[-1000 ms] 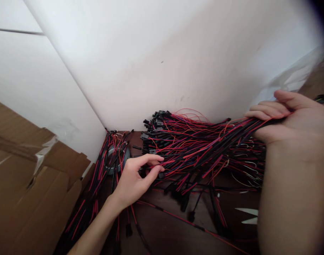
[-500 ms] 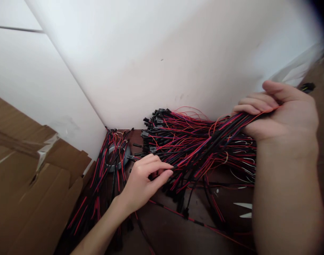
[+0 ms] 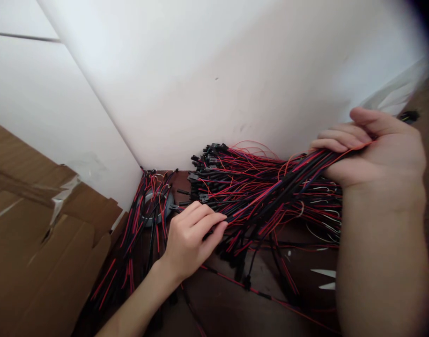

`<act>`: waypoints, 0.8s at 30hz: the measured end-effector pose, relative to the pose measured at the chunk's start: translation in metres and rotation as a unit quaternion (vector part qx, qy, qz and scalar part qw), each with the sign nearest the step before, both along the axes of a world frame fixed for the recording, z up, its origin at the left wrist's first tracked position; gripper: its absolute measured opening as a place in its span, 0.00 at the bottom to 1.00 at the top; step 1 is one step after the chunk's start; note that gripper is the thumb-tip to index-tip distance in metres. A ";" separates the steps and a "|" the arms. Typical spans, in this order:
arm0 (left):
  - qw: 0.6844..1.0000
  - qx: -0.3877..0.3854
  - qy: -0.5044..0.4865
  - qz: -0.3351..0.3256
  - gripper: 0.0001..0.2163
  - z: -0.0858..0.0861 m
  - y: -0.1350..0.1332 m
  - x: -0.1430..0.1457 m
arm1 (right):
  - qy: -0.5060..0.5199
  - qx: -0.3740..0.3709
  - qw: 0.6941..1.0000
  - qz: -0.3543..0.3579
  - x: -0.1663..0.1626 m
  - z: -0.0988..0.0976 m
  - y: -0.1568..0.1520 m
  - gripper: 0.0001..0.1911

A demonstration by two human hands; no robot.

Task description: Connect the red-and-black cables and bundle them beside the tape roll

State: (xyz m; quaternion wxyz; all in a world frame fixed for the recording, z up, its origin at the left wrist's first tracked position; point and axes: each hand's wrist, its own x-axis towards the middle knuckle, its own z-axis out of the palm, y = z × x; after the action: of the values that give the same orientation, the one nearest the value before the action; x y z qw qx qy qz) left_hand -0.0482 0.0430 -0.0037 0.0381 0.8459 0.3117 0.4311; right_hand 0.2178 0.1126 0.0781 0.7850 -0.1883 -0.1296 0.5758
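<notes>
My right hand (image 3: 372,147) is closed around a bundle of red and black wires (image 3: 292,180), lifted at the right and sloping down to the left. At the bundle's lower left end, my left hand (image 3: 196,238) pinches a wire between thumb and fingertips. The wire's tip is hidden in that hand. Behind the bundle lies a big pile of similar wires (image 3: 242,164), with black plug connectors (image 3: 214,152) at its left end. Loose black ends of the held wires hang just right of my left hand.
A grey tape roll (image 3: 156,217) lies under a second heap of wires (image 3: 130,252) at the left. Scissor blades (image 3: 323,278) show beside my right forearm. A cardboard box (image 3: 42,234) stands at the left. A white wall (image 3: 200,93) rises behind the brown table (image 3: 228,309).
The left hand's fingers have closed up slightly around the wire end. My right hand keeps its hold on the bundle. The whole view has shifted a little.
</notes>
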 end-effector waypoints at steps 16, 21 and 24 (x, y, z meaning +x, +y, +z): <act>0.917 -0.360 -0.156 -0.068 0.12 0.044 0.020 0.051 | 0.005 -0.002 1.000 0.027 -0.019 0.012 -0.008 0.24; 0.944 -0.283 -0.162 -0.044 0.06 0.054 0.039 0.068 | 0.017 0.009 0.999 0.029 -0.024 0.017 -0.011 0.22; 0.968 -0.206 -0.138 -0.024 0.02 0.052 0.040 0.074 | 0.018 0.010 0.999 0.033 -0.026 0.020 -0.011 0.21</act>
State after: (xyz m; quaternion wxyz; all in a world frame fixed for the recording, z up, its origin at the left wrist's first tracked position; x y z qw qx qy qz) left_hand 0.0261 0.0825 0.0485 0.2649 0.7593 0.3648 0.4694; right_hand 0.1915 0.1015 0.0980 0.7698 -0.1659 -0.1277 0.6029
